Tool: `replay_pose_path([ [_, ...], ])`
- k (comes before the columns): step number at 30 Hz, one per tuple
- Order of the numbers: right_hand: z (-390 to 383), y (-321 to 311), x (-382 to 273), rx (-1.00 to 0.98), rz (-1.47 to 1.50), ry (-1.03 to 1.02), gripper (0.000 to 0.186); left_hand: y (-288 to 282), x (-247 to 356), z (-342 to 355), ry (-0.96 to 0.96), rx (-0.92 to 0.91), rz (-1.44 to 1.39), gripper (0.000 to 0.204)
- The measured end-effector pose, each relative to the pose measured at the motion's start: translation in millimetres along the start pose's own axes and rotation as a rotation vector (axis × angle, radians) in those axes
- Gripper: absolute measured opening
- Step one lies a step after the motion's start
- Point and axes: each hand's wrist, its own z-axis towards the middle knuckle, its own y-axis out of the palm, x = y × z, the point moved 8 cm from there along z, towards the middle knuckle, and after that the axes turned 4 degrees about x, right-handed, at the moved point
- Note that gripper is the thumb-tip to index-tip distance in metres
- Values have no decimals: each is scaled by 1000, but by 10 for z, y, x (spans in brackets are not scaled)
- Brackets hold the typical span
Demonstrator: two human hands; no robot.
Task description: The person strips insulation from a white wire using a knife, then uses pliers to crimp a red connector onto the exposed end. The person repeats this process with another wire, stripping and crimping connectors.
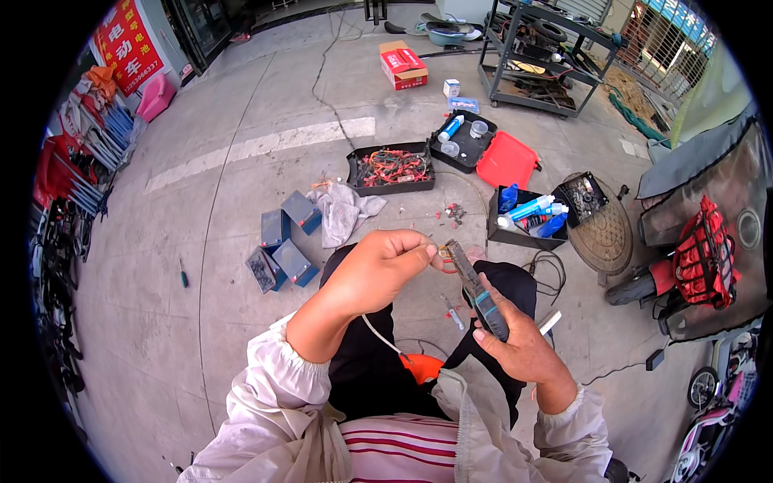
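Observation:
In front of my knees, my left hand [377, 272] is closed, thumb and forefinger pinching a small yellowish piece [443, 252], perhaps a wire end or a terminal; its kind is too small to make out. My right hand [519, 336] is wrapped round the dark, blue-striped handles of pliers [469, 280]. The plier jaws point up and to the left, right beside the pinched piece; whether they grip it cannot be seen. A thin reddish wire loop [449, 270] shows just below the fingertips. Under my hands a pale cable [377, 332] runs down between my legs.
Several blue-grey block batteries [295, 263] and a grey rag [345, 212] lie ahead-left. Beyond are a tray of wires [392, 169], a toolbox with a red lid [507, 159] and a box of tubes [527, 233]. A screwdriver [183, 277] lies far left; a cart [538, 97] stands behind.

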Motion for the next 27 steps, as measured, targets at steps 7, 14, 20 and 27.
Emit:
replay_pose_path([
  [7, 4, -28, -21, 10, -64, -54, 71, 20, 10, -23, -37, -29, -35, 25],
  [14, -2, -8, -52, -32, -76, -10, 70, 28, 57, -21, 35, -21, 0, 25],
  [20, -27, -22, -1, 4, -109, -18, 52, 5, 19, 14, 127, 29, 118, 23],
  [27, -20, 113, 154, 44, -1, 97, 27, 38, 56, -29, 137, 25, 239, 20],
])
